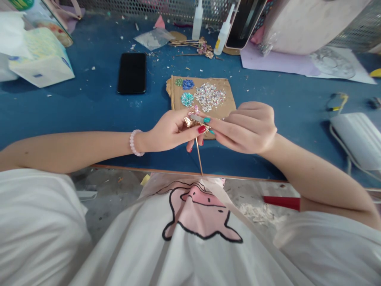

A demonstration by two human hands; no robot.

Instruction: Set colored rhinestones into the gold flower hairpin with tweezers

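My left hand [169, 133] is closed around the ornate head of a gold hairpin [199, 157], whose long stem points down toward the table's front edge. A gold butterfly [188, 121] and a pink piece show at its head. My right hand [248, 129] pinches a short, pale grey flat stick [196, 118], its tip over the hairpin's head; its exact kind cannot be made out. Behind both hands lies a cardboard piece [228, 85] bearing piles of small rhinestones: clear ones [210, 96], turquoise ones [187, 99], blue ones [188, 84] and green ones [179, 82]. Fingers partly hide the hairpin's head.
A black phone [132, 73] and a tissue box [44, 59] are on the left. At the back stand two glue bottles [197, 22], beside more hairpins [186, 43] and a plastic bag [154, 38]. A white device with a cable [357, 139] lies at the right.
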